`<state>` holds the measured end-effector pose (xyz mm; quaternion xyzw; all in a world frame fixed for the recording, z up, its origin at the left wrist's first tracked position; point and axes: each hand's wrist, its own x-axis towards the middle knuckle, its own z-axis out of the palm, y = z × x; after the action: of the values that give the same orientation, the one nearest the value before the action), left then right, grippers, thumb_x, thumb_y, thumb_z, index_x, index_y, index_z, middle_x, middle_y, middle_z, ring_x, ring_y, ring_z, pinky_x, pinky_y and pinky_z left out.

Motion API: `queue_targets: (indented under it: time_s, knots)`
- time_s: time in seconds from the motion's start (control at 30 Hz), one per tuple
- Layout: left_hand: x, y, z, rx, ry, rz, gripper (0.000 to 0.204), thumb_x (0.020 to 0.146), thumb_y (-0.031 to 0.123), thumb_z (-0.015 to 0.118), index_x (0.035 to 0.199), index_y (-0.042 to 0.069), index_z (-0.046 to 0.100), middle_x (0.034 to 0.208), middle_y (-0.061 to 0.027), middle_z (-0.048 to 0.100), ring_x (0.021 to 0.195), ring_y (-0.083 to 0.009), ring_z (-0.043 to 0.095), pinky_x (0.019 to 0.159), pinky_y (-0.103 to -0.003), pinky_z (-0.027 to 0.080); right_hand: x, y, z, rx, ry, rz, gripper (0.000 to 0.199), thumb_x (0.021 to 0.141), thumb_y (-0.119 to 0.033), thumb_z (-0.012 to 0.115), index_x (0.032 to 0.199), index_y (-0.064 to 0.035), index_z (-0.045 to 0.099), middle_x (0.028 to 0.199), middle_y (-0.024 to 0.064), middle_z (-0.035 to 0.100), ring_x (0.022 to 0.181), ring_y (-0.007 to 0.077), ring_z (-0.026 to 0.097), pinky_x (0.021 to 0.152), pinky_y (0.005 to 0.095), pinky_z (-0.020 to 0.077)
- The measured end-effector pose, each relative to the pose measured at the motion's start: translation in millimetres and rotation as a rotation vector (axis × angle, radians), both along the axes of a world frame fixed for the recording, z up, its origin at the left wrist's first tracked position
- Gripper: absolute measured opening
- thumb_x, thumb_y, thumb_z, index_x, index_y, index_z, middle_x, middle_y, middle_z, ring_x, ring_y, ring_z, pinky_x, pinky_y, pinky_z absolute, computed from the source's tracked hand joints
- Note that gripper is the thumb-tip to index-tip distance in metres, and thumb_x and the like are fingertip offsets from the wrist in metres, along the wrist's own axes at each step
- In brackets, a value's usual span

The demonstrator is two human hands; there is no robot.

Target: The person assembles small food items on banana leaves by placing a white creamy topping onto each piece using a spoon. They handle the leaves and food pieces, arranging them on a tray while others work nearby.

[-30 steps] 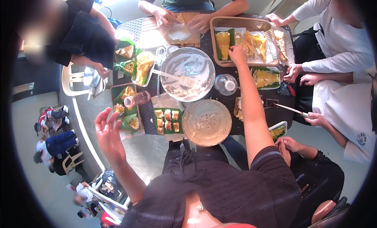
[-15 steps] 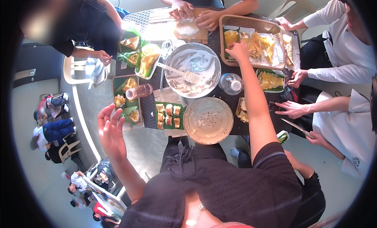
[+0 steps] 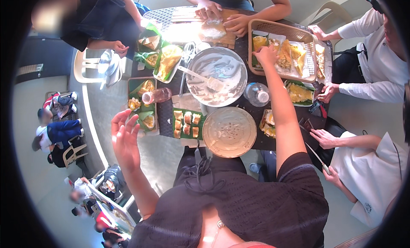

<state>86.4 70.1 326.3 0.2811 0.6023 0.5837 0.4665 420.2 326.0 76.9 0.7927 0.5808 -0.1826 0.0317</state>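
My right arm stretches over the table, and my right hand (image 3: 267,55) hovers at the left part of a tan plastic basket (image 3: 279,75). Its thumb and fingers are bent but apart, just below a folded yellow crepe (image 3: 259,42) on green leaf; whether they touch it is hard to see. More filled yellow crepes (image 3: 298,58) lie on white paper in the basket. My left hand (image 3: 125,137) is raised off the table's left side, fingers loosely spread and nothing in them. A metal bowl (image 3: 217,96) of white cream holds a spatula (image 3: 200,79).
A round cream-smeared pan (image 3: 230,152), a plastic bottle (image 3: 257,95), a pink-tinted bottle (image 3: 157,96) and a leaf-lined tray of small rolls (image 3: 187,125) surround the bowl. A co-worker at right holds a knife (image 3: 320,159). Another co-worker's hands (image 3: 224,17) press dough on a board.
The view has shifted, so the table sits slightly further right. My right hand stays over the basket's left part, and my left hand stays raised. The co-worker's knife now tilts more steeply.
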Motion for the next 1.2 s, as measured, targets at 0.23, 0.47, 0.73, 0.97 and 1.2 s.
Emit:
queue_targets:
  time_s: [0.23, 0.47, 0.73, 0.97, 1.2]
  knots:
    - [1, 0, -1, -0.035, 0.011, 0.0, 0.038, 0.082, 0.022, 0.045, 0.116, 0.005, 0.037, 0.118, -0.0097, 0.04, 0.104, -0.0194, 0.043, 0.085, -0.029, 0.034, 1, 7, -9, 0.02, 0.049, -0.028, 0.028, 0.067, -0.034, 0.064, 0.091, -0.0193, 0.063, 0.126, 0.0082, 0.035, 0.111, 0.0275, 0.037, 0.088, 0.0474, 0.0291]
    - [5, 2, -1, -0.058, 0.001, -0.008, 0.038, 0.082, 0.022, 0.046, 0.115, 0.005, 0.038, 0.117, -0.0096, 0.04, 0.103, -0.0187, 0.043, 0.084, -0.028, 0.034, 7, 15, -8, -0.041, 0.085, -0.034, 0.024, 0.066, -0.03, 0.064, 0.086, -0.0168, 0.065, 0.113, 0.0055, 0.048, 0.106, 0.0235, 0.043, 0.087, 0.0471, 0.03]
    - [7, 3, -2, -0.07, -0.006, -0.015, 0.037, 0.081, 0.021, 0.045, 0.114, 0.005, 0.038, 0.116, -0.0095, 0.041, 0.102, -0.0186, 0.044, 0.084, -0.028, 0.035, 14, 19, -18, 0.015, 0.08, -0.032, 0.018, 0.066, -0.021, 0.059, 0.08, -0.0123, 0.065, 0.092, 0.0053, 0.06, 0.097, 0.0214, 0.05, 0.086, 0.0469, 0.03]
    - [8, 2, -2, -0.066, -0.005, -0.007, 0.038, 0.082, 0.021, 0.045, 0.115, 0.004, 0.037, 0.116, -0.0098, 0.041, 0.102, -0.0187, 0.044, 0.084, -0.028, 0.035, 14, 19, -14, 0.073, 0.029, 0.001, 0.017, 0.067, -0.019, 0.056, 0.079, -0.011, 0.065, 0.091, 0.0061, 0.061, 0.097, 0.0215, 0.05, 0.086, 0.0469, 0.0299]
    - [6, 2, -3, -0.068, 0.016, -0.008, 0.039, 0.081, 0.021, 0.046, 0.115, 0.004, 0.037, 0.116, -0.0105, 0.04, 0.102, -0.0193, 0.044, 0.083, -0.028, 0.035, 13, 17, -10, 0.128, 0.037, 0.0, 0.015, 0.066, -0.019, 0.055, 0.075, -0.0133, 0.065, 0.088, 0.0055, 0.061, 0.096, 0.0211, 0.051, 0.087, 0.0475, 0.0288]
